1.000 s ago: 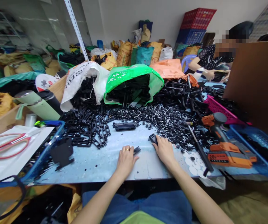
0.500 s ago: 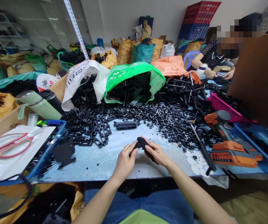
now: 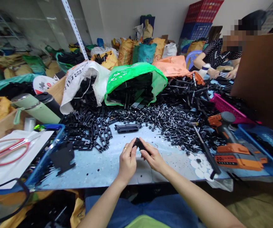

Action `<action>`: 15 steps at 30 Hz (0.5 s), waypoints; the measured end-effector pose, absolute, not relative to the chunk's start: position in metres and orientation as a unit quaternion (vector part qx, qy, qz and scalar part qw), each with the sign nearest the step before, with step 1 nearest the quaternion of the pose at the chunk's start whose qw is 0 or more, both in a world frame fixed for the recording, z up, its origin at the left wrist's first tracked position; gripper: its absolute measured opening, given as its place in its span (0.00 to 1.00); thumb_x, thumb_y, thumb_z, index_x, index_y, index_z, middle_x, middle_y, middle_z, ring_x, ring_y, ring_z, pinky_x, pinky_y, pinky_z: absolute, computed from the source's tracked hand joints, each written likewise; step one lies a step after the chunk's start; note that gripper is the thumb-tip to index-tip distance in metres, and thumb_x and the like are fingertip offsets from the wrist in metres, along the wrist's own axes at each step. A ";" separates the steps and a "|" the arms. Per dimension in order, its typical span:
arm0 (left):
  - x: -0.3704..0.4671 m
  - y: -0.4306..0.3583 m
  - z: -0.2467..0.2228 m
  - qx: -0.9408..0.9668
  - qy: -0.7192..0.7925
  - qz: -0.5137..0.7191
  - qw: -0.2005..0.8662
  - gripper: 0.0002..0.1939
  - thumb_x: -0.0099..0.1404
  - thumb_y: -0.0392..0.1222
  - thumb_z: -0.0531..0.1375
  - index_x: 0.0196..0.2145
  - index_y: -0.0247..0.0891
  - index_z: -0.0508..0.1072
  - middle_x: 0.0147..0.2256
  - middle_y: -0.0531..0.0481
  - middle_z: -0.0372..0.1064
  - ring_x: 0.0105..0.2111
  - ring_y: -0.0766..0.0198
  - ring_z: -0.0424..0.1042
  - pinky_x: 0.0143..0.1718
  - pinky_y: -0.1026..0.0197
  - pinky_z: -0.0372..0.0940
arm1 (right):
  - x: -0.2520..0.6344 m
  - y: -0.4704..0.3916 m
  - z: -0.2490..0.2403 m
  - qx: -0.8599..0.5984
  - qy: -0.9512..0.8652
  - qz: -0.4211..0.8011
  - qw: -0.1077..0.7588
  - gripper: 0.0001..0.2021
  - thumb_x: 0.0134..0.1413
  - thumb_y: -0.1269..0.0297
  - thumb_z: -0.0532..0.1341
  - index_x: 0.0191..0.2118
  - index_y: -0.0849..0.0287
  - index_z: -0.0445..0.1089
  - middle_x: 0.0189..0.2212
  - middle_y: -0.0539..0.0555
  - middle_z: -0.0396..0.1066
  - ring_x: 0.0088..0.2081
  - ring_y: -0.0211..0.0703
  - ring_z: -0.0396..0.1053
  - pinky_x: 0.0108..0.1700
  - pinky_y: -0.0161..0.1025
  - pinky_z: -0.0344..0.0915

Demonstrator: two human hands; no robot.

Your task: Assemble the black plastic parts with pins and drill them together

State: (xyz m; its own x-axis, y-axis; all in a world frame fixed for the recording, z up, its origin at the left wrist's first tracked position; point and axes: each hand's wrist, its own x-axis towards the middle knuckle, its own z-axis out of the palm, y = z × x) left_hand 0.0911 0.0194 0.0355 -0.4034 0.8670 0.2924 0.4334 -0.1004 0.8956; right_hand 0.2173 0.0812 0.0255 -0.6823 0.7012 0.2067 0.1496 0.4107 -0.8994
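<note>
Near the front of the blue work surface [image 3: 103, 167], my left hand [image 3: 128, 158] and my right hand [image 3: 154, 157] hold a small black plastic part [image 3: 139, 144] between them. Fingers and thumbs of both hands are closed on it, and they cover much of its outline. Just beyond the hands lies a long black assembled piece [image 3: 127, 127]. Black link-shaped parts [image 3: 89, 129] are heaped at the left, and small black pieces with metal pins [image 3: 167, 122] are piled at the right.
A hammer [image 3: 205, 150] and an orange power drill [image 3: 238, 155] lie at the right. Scissors [image 3: 5, 152] rest on white paper at the left. Black parts fill the open green bag [image 3: 136, 74]. Across the table, a person [image 3: 218, 57] works with both hands.
The black part has turned in my hands; its long end beneath my right hand no longer shows. My left hand has become more upright. The view has shifted slightly.
</note>
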 end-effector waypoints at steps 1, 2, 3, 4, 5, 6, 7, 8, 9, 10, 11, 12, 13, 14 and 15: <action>0.091 0.019 0.031 0.483 0.657 0.531 0.230 0.20 0.68 0.46 0.46 0.54 0.38 0.63 0.41 0.43 0.68 0.39 0.60 0.70 0.43 0.57 0.64 | 0.219 0.087 0.025 -0.264 -0.804 0.459 0.269 0.25 0.62 0.56 0.48 0.63 0.51 0.47 0.44 0.56 0.64 0.35 0.39 0.65 0.42 0.41 0.65; 0.093 0.018 0.025 0.453 0.677 0.517 0.263 0.21 0.68 0.47 0.44 0.55 0.37 0.60 0.38 0.43 0.70 0.34 0.61 0.71 0.38 0.57 0.66 | 0.221 0.095 0.024 -0.259 -0.825 0.440 0.242 0.25 0.62 0.56 0.48 0.63 0.51 0.47 0.46 0.56 0.64 0.38 0.40 0.66 0.45 0.42 0.64; 0.094 0.016 0.020 0.426 0.697 0.501 0.287 0.22 0.68 0.48 0.43 0.56 0.36 0.58 0.35 0.44 0.70 0.29 0.62 0.71 0.33 0.57 0.67 | 0.224 0.107 0.023 -0.259 -0.846 0.412 0.219 0.25 0.62 0.55 0.48 0.63 0.51 0.47 0.47 0.56 0.64 0.41 0.41 0.65 0.47 0.42 0.63; 0.095 0.014 0.015 0.411 0.718 0.480 0.293 0.23 0.68 0.48 0.42 0.57 0.36 0.55 0.35 0.44 0.70 0.26 0.63 0.71 0.31 0.57 0.68 | 0.228 0.123 0.023 -0.269 -0.865 0.372 0.204 0.25 0.61 0.55 0.49 0.62 0.51 0.49 0.48 0.56 0.64 0.44 0.43 0.64 0.49 0.43 0.61; 0.096 0.011 0.011 0.415 0.738 0.456 0.273 0.24 0.68 0.47 0.43 0.58 0.36 0.53 0.38 0.42 0.69 0.28 0.62 0.71 0.32 0.56 0.68 | 0.234 0.144 0.024 -0.293 -0.879 0.320 0.198 0.24 0.61 0.54 0.49 0.61 0.52 0.51 0.49 0.56 0.64 0.47 0.44 0.63 0.50 0.43 0.60; 0.095 0.009 0.008 0.439 0.755 0.429 0.231 0.24 0.68 0.46 0.45 0.59 0.36 0.53 0.44 0.39 0.66 0.34 0.59 0.72 0.36 0.53 0.67 | 0.242 0.169 0.026 -0.338 -0.883 0.259 0.196 0.24 0.61 0.54 0.49 0.60 0.53 0.53 0.49 0.56 0.63 0.48 0.44 0.62 0.51 0.43 0.59; 0.093 0.008 0.007 0.481 0.762 0.397 0.177 0.24 0.67 0.43 0.47 0.59 0.36 0.53 0.50 0.37 0.62 0.43 0.55 0.69 0.42 0.50 0.65 | 0.252 0.198 0.029 -0.388 -0.879 0.191 0.200 0.23 0.61 0.54 0.49 0.59 0.55 0.55 0.51 0.56 0.62 0.51 0.44 0.60 0.52 0.42 0.58; 0.091 0.007 0.007 0.537 0.754 0.357 0.125 0.24 0.65 0.40 0.49 0.58 0.38 0.54 0.54 0.37 0.56 0.51 0.51 0.62 0.48 0.47 0.61 | 0.264 0.228 0.032 -0.455 -0.865 0.112 0.181 0.22 0.61 0.55 0.48 0.58 0.56 0.56 0.52 0.57 0.61 0.52 0.45 0.58 0.54 0.41 0.56; 0.087 0.008 0.008 0.600 0.731 0.312 0.088 0.24 0.64 0.36 0.49 0.58 0.40 0.56 0.57 0.39 0.53 0.56 0.49 0.55 0.52 0.44 0.56 | 0.277 0.258 0.036 -0.530 -0.835 0.039 0.143 0.21 0.62 0.56 0.47 0.58 0.56 0.56 0.52 0.57 0.60 0.53 0.45 0.57 0.54 0.41 0.55; 0.084 0.010 0.010 0.662 0.698 0.264 0.068 0.24 0.63 0.33 0.49 0.57 0.42 0.57 0.57 0.41 0.54 0.58 0.48 0.50 0.55 0.41 0.51 | 0.292 0.287 0.040 -0.567 -0.813 0.018 0.130 0.21 0.62 0.58 0.46 0.58 0.59 0.56 0.53 0.60 0.59 0.53 0.47 0.56 0.54 0.43 0.54; 0.082 0.014 0.012 0.715 0.662 0.219 0.060 0.25 0.62 0.30 0.49 0.56 0.44 0.59 0.56 0.44 0.56 0.58 0.49 0.50 0.56 0.39 0.47 | 0.306 0.313 0.044 -0.591 -0.798 0.006 0.119 0.21 0.62 0.60 0.45 0.57 0.62 0.56 0.52 0.63 0.59 0.53 0.50 0.56 0.53 0.45 0.54; 0.080 0.018 0.014 0.753 0.631 0.178 0.058 0.25 0.61 0.27 0.48 0.55 0.45 0.60 0.53 0.45 0.60 0.57 0.50 0.53 0.56 0.37 0.45 | 0.319 0.336 0.047 -0.614 -0.783 -0.001 0.101 0.20 0.62 0.63 0.45 0.56 0.64 0.58 0.51 0.65 0.60 0.53 0.51 0.56 0.52 0.45 0.55; 0.080 0.022 0.016 0.776 0.611 0.144 0.057 0.26 0.61 0.26 0.48 0.54 0.45 0.61 0.49 0.46 0.64 0.54 0.52 0.57 0.56 0.36 0.44 | 0.331 0.355 0.050 -0.629 -0.773 0.000 0.085 0.19 0.61 0.64 0.46 0.55 0.65 0.59 0.49 0.66 0.62 0.51 0.51 0.58 0.50 0.46 0.56; 0.080 0.026 0.018 0.787 0.602 0.118 0.056 0.26 0.60 0.25 0.48 0.53 0.44 0.62 0.46 0.46 0.67 0.50 0.54 0.62 0.56 0.36 0.44 | 0.341 0.370 0.050 -0.643 -0.764 0.002 0.065 0.18 0.60 0.66 0.48 0.53 0.66 0.61 0.47 0.67 0.64 0.49 0.52 0.60 0.48 0.46 0.57; 0.081 0.029 0.020 0.791 0.602 0.099 0.053 0.25 0.60 0.24 0.47 0.52 0.42 0.63 0.42 0.47 0.68 0.45 0.56 0.65 0.55 0.38 0.47 | 0.350 0.381 0.050 -0.653 -0.756 0.004 0.044 0.17 0.58 0.66 0.50 0.51 0.67 0.63 0.44 0.67 0.66 0.47 0.51 0.62 0.46 0.46 0.58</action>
State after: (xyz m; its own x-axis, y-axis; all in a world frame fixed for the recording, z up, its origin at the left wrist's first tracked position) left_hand 0.0808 0.0289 0.0196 0.2555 0.9623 0.0929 0.9411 -0.2696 0.2040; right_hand 0.3495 0.3809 0.0502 -0.1427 0.9879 0.0607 0.9871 0.1466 -0.0642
